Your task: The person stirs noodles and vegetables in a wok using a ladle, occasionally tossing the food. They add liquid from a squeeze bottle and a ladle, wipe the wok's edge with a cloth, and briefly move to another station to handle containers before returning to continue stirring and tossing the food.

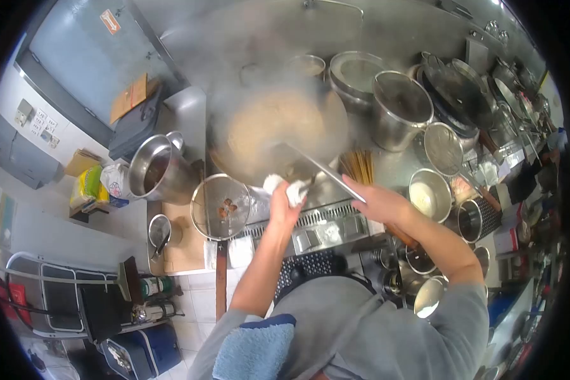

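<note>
Steam rises from a large wok (340,123) filled with pale brown food (275,123). At the wok's near edge, my left hand (287,208) is closed around a folded white cloth (296,192). My right hand (381,201) grips the metal shaft of a long-handled cooking utensil (326,169). The shaft slants down to the left into the wok, and steam and food hide its head. A round mesh strainer (199,218) with a few brown pieces in it lies left of my left hand, its wooden handle toward me.
A tall steel pot (149,155) stands left of the wok, near a small steel cup (160,228). Behind on the right are a deep pot (392,130) and stacked woks (456,95). Wooden sticks (359,168), a skimmer (443,149) and a pan of white contents (429,195) sit by my right arm.
</note>
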Motion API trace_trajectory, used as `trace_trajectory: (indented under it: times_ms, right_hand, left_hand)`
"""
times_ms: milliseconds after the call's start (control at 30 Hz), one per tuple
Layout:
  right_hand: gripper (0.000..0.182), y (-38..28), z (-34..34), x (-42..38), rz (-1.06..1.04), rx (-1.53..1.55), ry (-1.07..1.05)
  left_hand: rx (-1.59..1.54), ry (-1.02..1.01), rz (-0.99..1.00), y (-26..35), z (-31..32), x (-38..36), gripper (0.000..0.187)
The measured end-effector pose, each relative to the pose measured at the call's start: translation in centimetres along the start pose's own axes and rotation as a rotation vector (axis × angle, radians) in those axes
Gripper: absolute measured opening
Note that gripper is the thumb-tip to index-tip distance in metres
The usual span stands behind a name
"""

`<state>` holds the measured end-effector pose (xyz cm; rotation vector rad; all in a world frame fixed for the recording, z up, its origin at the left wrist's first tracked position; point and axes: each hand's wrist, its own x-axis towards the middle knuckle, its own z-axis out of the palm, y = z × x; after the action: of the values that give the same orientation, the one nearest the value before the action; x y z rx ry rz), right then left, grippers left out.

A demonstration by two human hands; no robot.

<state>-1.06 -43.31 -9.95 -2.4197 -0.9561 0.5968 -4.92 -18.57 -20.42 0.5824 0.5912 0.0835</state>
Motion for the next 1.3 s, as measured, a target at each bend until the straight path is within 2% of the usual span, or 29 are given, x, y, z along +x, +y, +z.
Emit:
trace_trajectory:
  times_ms: [100,133,200,267,367,400,467,500,600,700,733,800,833,867,933,1033,1067,1100,1167,1233,1300]
  right_hand:
    - [0.067,-0.1,1.8,1.8,-0.005,-0.067,0.081]
    - [0.066,-0.2,2.5,2.4,-0.003,-0.094,0.104]
    - [0.066,0.0,4.4,3.3,-0.062,-0.080,0.197]
    - [0.065,-1.3,4.4,3.1,-0.063,-0.097,0.244]
    - [0.065,-1.7,3.5,2.6,-0.049,-0.075,0.190]
    - [0.065,-0.4,3.7,2.3,-0.188,-0.130,0.272]
    - [0.064,-3.9,-0.6,-0.3,0.007,0.020,-0.016]
    - [0.064,-5.2,-2.7,-0.9,0.105,0.086,-0.146]
    - [0.065,-4.2,-2.2,0.3,0.101,0.062,-0.102]
    - [0.065,-4.9,-2.0,-0.3,0.144,0.086,-0.135]
    - [0.065,-5.2,-2.4,-0.3,0.163,0.097,-0.142]
    - [0.066,-0.3,-0.9,0.8,-0.145,-0.035,0.048]
    - [0.066,-3.0,-1.7,0.4,-0.294,-0.094,0.123]
    - [0.065,-5.8,-3.5,-0.3,0.203,0.089,-0.151]
    - [0.063,-6.1,-1.8,1.1,0.117,-0.020,-0.062]
    - [0.061,-2.3,2.6,4.1,-0.062,-0.070,0.187]
    - [0.061,-2.5,3.2,4.2,-0.096,-0.056,0.259]
    - [0.061,-2.7,3.6,4.1,-0.125,-0.037,0.327]
    - [0.063,-3.3,2.1,2.1,-0.111,0.006,0.304]
    - [0.065,-4.0,0.8,-1.3,-0.111,0.025,0.245]
    - [0.066,-4.7,-1.6,-4.6,-0.145,-0.008,0.178]
  left_hand:
    - [0.006,-0.093,0.108,-1.4,-1.5,2.2,0.016]
    - [0.128,-0.134,0.243,-2.6,-2.4,2.1,0.016]
    - [-0.083,-0.066,0.128,-5.0,-3.5,0.6,0.016]
    - [-0.076,-0.107,0.132,-7.5,-4.8,-2.0,0.015]
    - [-0.077,-0.141,0.096,-4.1,-2.3,-4.0,0.016]
    - [-0.091,-0.137,0.085,-2.5,-1.6,-3.6,0.016]
    - [0.482,-0.168,0.419,-0.6,-2.3,-0.6,0.017]
    - [0.326,-0.168,0.301,0.5,-1.6,0.6,0.017]
    - [-0.013,-0.036,0.012,2.7,0.8,1.1,0.018]
    - [-0.015,-0.044,0.056,-0.1,-0.9,0.1,0.020]
    - [-0.059,-0.049,0.009,-0.5,-0.8,-2.4,0.020]
    - [-0.018,-0.076,0.002,-0.2,0.1,-4.6,0.018]
    - [-0.021,-0.081,0.000,-0.1,0.0,-5.0,0.018]
    - [0.002,-0.089,0.016,0.2,-0.4,-3.5,0.018]
    - [-0.046,-0.045,-0.027,1.9,1.0,-2.1,0.019]
    - [-0.104,-0.154,0.106,-2.7,-2.0,-1.5,0.019]
    - [0.313,-0.168,0.330,-5.5,-4.9,-0.9,0.017]
    - [-0.011,-0.076,0.063,-4.6,-3.1,-4.7,0.018]
    - [-0.046,-0.102,0.141,-4.7,-2.0,-7.0,0.016]
    - [-0.098,-0.092,0.064,-1.6,-1.0,-5.6,0.014]
    - [0.044,-0.112,0.152,0.5,-0.9,-1.2,0.016]
